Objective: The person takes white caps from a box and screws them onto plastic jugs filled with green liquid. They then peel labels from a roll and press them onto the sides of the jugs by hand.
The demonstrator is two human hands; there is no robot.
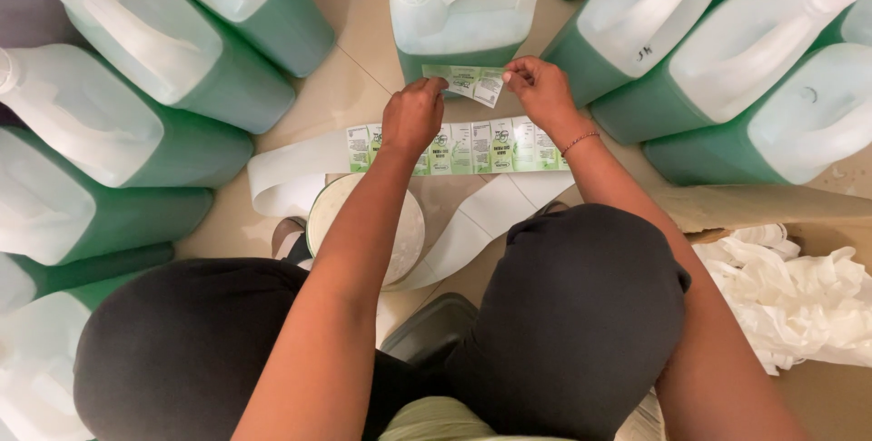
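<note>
Peeled label [474,83] held stretched between left hand [411,117] and right hand [542,91], each set of fingers pinched shut on one end so that the sticky sheet stayed flat and clear of itself. Positioned just in front of the green-filled jug [461,7], level with its lower face, presumably for square alignment before contact; whether already touching the jug could not be told. Jug stood uncapped on the tiled floor [341,87], directly ahead of the knees, within easy reach. Label strip [459,148] lay across the floor beneath the hands, printed side up, fed from the roll [368,227] set between the legs, keeping the next labels close. More jugs of the same kind [136,59] crowded left and right. Crumpled white backing paper [790,291] piled at right, out of the working area.
</note>
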